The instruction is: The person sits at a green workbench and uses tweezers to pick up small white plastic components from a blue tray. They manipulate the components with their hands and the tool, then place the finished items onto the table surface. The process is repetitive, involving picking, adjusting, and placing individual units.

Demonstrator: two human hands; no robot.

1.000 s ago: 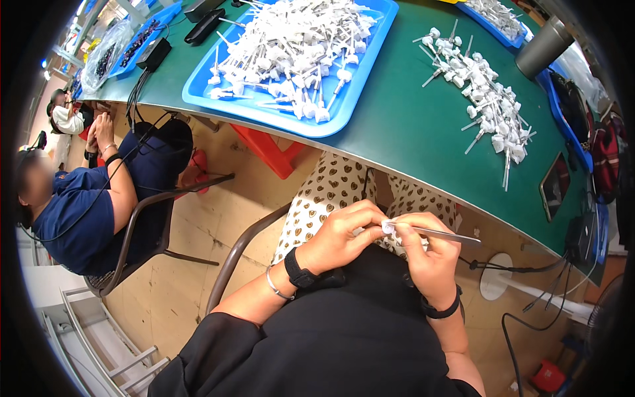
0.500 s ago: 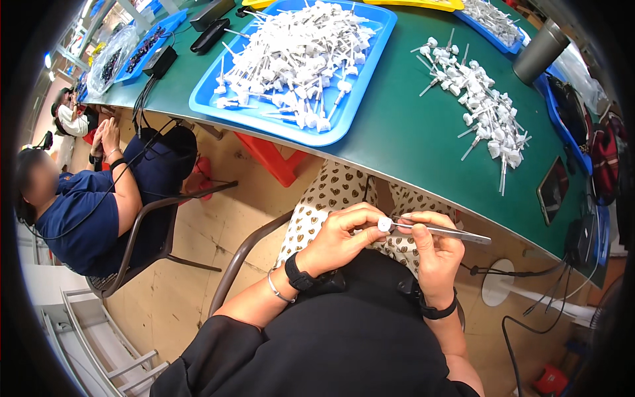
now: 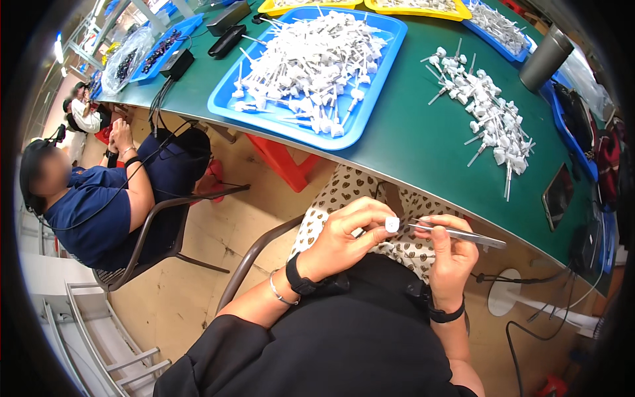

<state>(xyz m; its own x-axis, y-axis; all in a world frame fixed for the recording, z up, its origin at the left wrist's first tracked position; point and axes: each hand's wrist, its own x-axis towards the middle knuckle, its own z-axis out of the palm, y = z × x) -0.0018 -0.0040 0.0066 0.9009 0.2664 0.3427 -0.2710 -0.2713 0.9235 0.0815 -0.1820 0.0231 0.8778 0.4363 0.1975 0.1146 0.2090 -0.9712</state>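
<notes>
Over my lap, my left hand (image 3: 354, 231) pinches a small white plastic part (image 3: 391, 224) between thumb and fingers, its round end face turned up. My right hand (image 3: 451, 248) is closed on a pair of metal tweezers (image 3: 469, 236); their tips point left at the white part, with a small gap between. Beyond my hands, a blue tray (image 3: 387, 73) is heaped with white plastic parts (image 3: 317, 59) with thin stems. More of the same kind form a loose pile (image 3: 493, 119) on the green tabletop (image 3: 423, 142) to the right.
A grey metal cylinder (image 3: 546, 58) and a phone (image 3: 557, 192) are at the table's right. Yellow trays (image 3: 423, 9) line the far side. A co-worker (image 3: 99, 198) sits at the left on a chair (image 3: 173, 245). A red stool (image 3: 281, 162) stands under the table.
The tweezers' tips have drawn back to the right, away from the white part. My left hand still holds the part. The whole view has shifted slightly.
</notes>
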